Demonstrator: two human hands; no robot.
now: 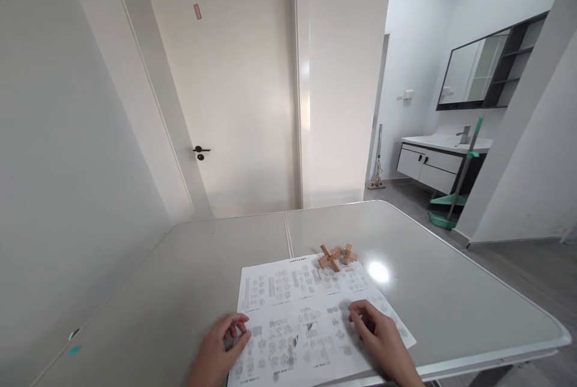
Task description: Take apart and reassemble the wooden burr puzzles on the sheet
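Note:
A large white sheet [311, 315] with printed grey diagrams lies flat on the table. On its far right part sit two wooden interlocking-piece shapes, a larger one [330, 258] and a smaller one [348, 253] beside it. My left hand [224, 345] rests at the sheet's left edge, fingers curled with a gap between thumb and fingertips, holding nothing. Over the right part of the sheet is my right hand [377, 334], its fingers bent and thumb near the index finger. Whether anything small is between them cannot be made out.
The grey table [193, 279] has a seam running away from me and a bright reflection at the right. Behind it stands a closed white door [243, 86]. A sink cabinet [433, 164], a mop [378, 161] and a green dustpan [444, 219] are at the back right.

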